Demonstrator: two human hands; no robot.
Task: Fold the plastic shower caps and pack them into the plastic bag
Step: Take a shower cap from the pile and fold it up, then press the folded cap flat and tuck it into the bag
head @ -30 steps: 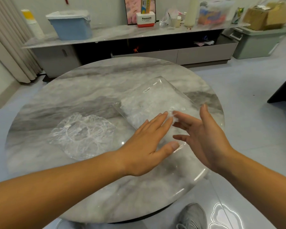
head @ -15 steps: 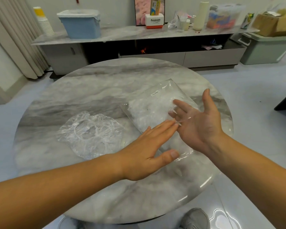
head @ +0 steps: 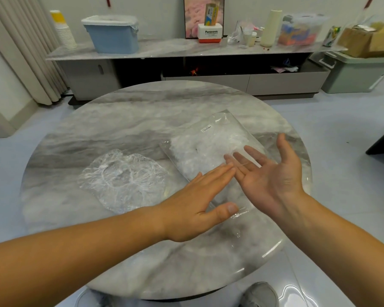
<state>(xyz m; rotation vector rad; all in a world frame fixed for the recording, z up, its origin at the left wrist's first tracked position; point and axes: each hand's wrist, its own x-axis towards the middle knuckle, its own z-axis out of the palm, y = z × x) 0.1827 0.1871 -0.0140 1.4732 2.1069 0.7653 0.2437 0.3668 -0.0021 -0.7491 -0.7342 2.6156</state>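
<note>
Left hand (head: 200,202) flat over plastic bag (head: 208,147); right hand (head: 268,173) open, palm up.

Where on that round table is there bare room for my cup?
The far half of the table, beyond the shower cap and the plastic bag, is bare. So is the near-right part, toward the front rim. The middle is crowded: the left hand and right hand are over the bag, with the cap left of it.

Round grey marble table (head: 131,120), near. Behind it, a long low cabinet (head: 155,49) carrying a paper cup stack (head: 64,33), blue lined bin (head: 113,38), Panasonic box (head: 210,33), cream cylinder (head: 272,27), clear storage tub (head: 302,29). Cardboard box (head: 366,41) sits on green crate (head: 355,76). Curtain (head: 27,52) left. Grey shoe (head: 259,294) on the floor below.
</note>
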